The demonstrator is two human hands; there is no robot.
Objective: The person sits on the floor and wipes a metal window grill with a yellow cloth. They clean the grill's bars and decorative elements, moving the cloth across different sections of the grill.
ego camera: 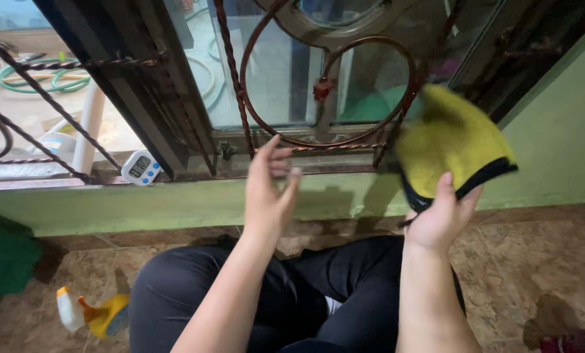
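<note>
Head view: right hand fingers grasp a yellow cloth with black edging, raised before the rusty window grille. Left hand is released, empty, near the green sill. A spray bottle lies on the floor.

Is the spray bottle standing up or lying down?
Lying down. The spray bottle rests on its side on the floor, white nozzle pointing left.

green wall | barred window | brown tiled floor | dim light
</note>
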